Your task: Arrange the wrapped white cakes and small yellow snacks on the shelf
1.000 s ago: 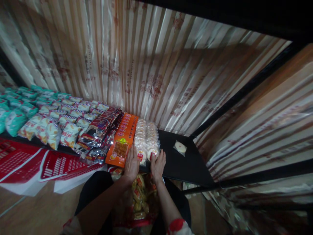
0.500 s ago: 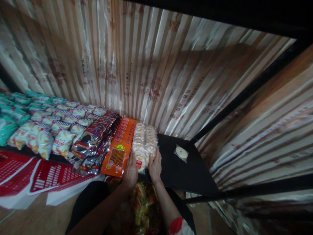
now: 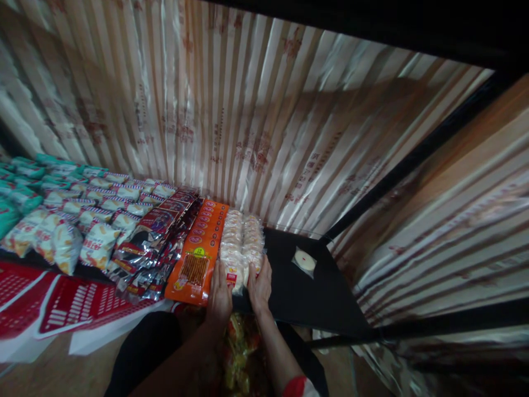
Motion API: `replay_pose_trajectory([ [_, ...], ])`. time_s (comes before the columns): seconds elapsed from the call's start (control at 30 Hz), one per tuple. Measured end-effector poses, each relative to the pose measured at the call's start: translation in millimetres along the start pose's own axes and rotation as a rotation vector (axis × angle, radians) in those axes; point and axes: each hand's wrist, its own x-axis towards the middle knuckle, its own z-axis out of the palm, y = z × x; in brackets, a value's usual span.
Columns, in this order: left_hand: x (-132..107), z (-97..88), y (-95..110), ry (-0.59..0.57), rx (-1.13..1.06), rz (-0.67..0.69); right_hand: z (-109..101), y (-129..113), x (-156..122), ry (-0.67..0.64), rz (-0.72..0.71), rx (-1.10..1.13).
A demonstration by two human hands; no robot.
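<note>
Two side-by-side rows of clear-wrapped, round white snacks [image 3: 232,248] stand packed on the black shelf [image 3: 289,298]. My left hand [image 3: 220,295] lies along the left side of their near end, fingers stretched forward, between them and a flat orange snack packet [image 3: 200,242]. At the right row's near end, my right hand [image 3: 259,284] has its thumb and fingers around the wrapped snacks. A label in red and white shows between my hands. Apart to the right lies one single wrapped round white snack [image 3: 305,260].
Left of the orange packet are dark red foil packets [image 3: 159,226], white snack bags [image 3: 99,242] and green bags [image 3: 25,196]. Red basket-printed sheeting [image 3: 78,303] hangs at the shelf front. Yellow packets [image 3: 239,353] are below me. Striped plastic sheeting [image 3: 256,110] backs the shelf; a black post [image 3: 405,160] slants at right.
My view has shifted slightly, so the shelf goods sit a little further left and lower. Both hands stay at the near end of the white snack rows.
</note>
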Motion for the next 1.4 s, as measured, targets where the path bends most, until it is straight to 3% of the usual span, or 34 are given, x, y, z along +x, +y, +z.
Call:
replay_pose_trajectory([
  [0.17, -3, 4.2, 0, 0.083, 0.025, 0.037, -2, 0, -2, 0.036, -0.012, 0.002],
  [0.3, 3, -1.7, 12, 0.129, 0.043, 0.076, -6, -1, -1, 0.049, 0.024, -0.005],
  [0.47, 21, -6.8, 25, 0.14, 0.052, 0.036, -16, 5, 12, -0.036, 0.111, 0.04],
  [0.73, 42, -0.2, 22, 0.119, 0.048, 0.021, -15, 7, 29, -0.181, 0.105, 0.147],
  [1.07, 43, 10.0, 17, 0.132, 0.089, 0.026, -8, 2, 29, -0.186, 0.133, 0.124],
  [1.27, 43, -6.6, 28, 0.158, 0.095, 0.057, -14, 3, 29, -0.196, 0.132, 0.197],
  [1.4, 68, -23.9, 29, 0.134, -0.02, -0.015, -19, 16, 44, -0.146, 0.199, 0.266],
])
